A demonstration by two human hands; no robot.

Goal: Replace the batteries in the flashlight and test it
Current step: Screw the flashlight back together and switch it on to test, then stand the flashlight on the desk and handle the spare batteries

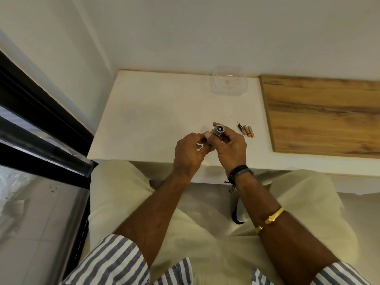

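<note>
I see the right hand (231, 147) gripping the silver cylindrical metal flashlight (218, 130) above the white tabletop (154, 112). The left hand (188, 154) pinches a small dark piece (206, 144), which I can't identify. The gold-and-orange batteries (247, 131) lie on the tabletop.

Clear plastic container (228, 83) on white table (156, 112), beside wooden board (322, 114)

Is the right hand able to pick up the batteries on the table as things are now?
Probably not yet. The batteries lie close beside the right hand with nothing between, but its fingers grip the flashlight, so it must let go first.
</note>
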